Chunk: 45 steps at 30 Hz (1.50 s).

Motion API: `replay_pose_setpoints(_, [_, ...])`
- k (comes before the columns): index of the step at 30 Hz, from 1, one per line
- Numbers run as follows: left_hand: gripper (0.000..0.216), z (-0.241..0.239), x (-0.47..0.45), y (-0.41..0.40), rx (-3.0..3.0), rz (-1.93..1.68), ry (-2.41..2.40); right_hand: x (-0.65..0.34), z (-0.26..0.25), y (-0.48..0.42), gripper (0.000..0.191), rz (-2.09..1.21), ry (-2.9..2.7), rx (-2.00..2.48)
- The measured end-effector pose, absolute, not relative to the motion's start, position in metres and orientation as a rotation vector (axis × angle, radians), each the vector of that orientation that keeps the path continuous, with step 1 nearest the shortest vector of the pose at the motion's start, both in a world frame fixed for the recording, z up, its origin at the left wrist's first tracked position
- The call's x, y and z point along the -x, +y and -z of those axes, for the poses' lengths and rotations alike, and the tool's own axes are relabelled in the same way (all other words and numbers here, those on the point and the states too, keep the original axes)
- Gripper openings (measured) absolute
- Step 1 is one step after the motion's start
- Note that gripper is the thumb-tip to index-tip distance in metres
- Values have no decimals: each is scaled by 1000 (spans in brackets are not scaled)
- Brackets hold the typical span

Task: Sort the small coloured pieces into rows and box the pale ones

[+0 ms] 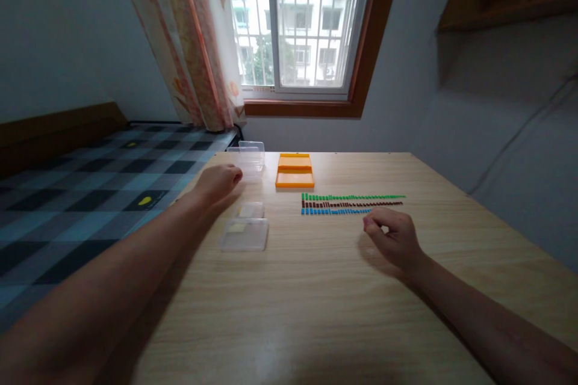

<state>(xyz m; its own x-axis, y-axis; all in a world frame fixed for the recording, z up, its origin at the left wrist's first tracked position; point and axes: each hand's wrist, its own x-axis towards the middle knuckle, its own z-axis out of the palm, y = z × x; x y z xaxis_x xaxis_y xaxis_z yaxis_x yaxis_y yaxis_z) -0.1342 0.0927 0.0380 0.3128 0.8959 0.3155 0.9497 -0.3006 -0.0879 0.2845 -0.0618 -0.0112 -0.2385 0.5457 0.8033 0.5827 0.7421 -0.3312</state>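
My right hand [392, 234] is closed with thumb and forefinger pinched, at the right end of a row of small blue pieces [320, 212]; anything between the fingertips is too small to make out. Above that run a row of small brown pieces [329, 204] and a row of green pieces [332, 197], all tapering in size to the right. My left hand [221, 181] is curled closed on the table's left side, beside a clear plastic box [250, 159]. Its fingers hide whatever they may hold.
An open orange case [295, 184] lies behind the rows. Nearer on the left sits an open clear plastic case [246, 240] with a pale yellow slip. A checkered bed [112, 192] borders the wooden table [289, 313] on the left; a wall and window stand behind.
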Motion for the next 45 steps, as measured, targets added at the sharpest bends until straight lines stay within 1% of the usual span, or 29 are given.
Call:
replay_pose_setpoints(4, [35, -68, 120, 61, 2287, 374, -1591, -284, 4, -66, 35, 54, -1888, 843])
replay_pose_setpoints(7, [31, -87, 91, 21, 2325, 422, -1499, -284, -4, -73, 29, 65, -1885, 781])
replay_pose_setpoints(9, [24, -90, 64, -12, 2428, 445, -1378, -283, -9, -79, 21, 96, -1878, 709])
replay_pose_setpoints(11, [17, -83, 35, -45, 2561, 441, -1208, -282, -13, -84, 15, 152, -1879, 649])
replay_pose_setpoints(14, [11, -61, -1, -85, 2744, 292, -974, -279, -13, -90, 26, 212, -1932, 577])
replay_pose_setpoints(17, [9, -40, -21, -108, 2873, 144, -875, -276, -11, -93, 27, 176, -2027, 482])
replay_pose_setpoints(23, [5, -22, -37, -119, 2972, -6, -923, -272, -7, -90, 23, 67, -2155, 416])
replay_pose_setpoints(26, [4, -17, -39, -122, 2981, -21, -926, -271, -5, -89, 25, 22, -2216, 445])
replay_pose_setpoints(31, [5, -13, -36, -128, 2988, -12, -894, -267, -1, -89, 24, 24, -2282, 535])
replay_pose_setpoints(35, [2, -15, -29, -132, 3011, -54, -813, -262, 3, -91, 31, 2, -2343, 653])
replay_pose_setpoints(37, [4, -14, -25, -132, 3017, -24, -765, -260, 5, -94, 35, -21, -2362, 697])
replay_pose_setpoints(41, [9, -8, -17, -131, 2998, 152, -704, -254, 4, -98, 41, -42, -2405, 782])
replay_pose_setpoints(45, [12, 1, -10, -127, 3008, 333, -640, -249, 5, -101, 40, 77, -2416, 822])
